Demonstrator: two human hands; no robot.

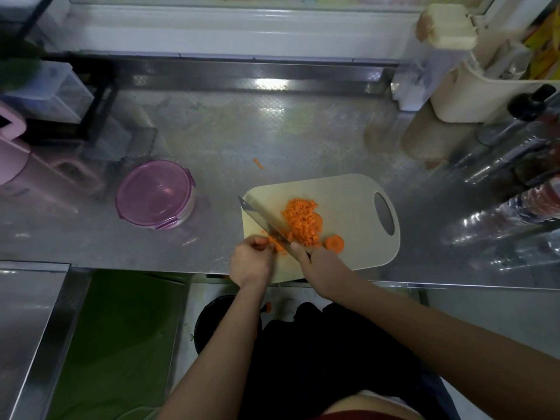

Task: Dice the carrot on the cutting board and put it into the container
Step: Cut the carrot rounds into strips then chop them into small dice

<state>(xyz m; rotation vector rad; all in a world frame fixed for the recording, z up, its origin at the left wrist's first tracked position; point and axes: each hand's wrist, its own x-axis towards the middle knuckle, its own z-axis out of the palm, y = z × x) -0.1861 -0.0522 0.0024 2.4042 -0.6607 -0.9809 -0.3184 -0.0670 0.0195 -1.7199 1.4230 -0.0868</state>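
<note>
A pale cutting board [351,192] lies on the steel counter with a heap of diced carrot [303,221] in its middle and a round carrot end [335,243] beside the heap. My right hand [318,262] grips the handle of a wide knife [263,221], whose blade slants across the board's left part. My left hand [251,259], fingers curled, holds a few carrot pieces [277,245] against the blade at the board's near left corner. The round container [155,194] with a purple lid on it stands to the left of the board.
A stray carrot sliver [258,163] lies on the counter behind the board. Bottles [515,177] and a cream utensil holder [485,95] crowd the right side. Pink items [18,159] and clear boxes [45,92] stand at the far left. The counter's front edge [151,268] runs just below the board.
</note>
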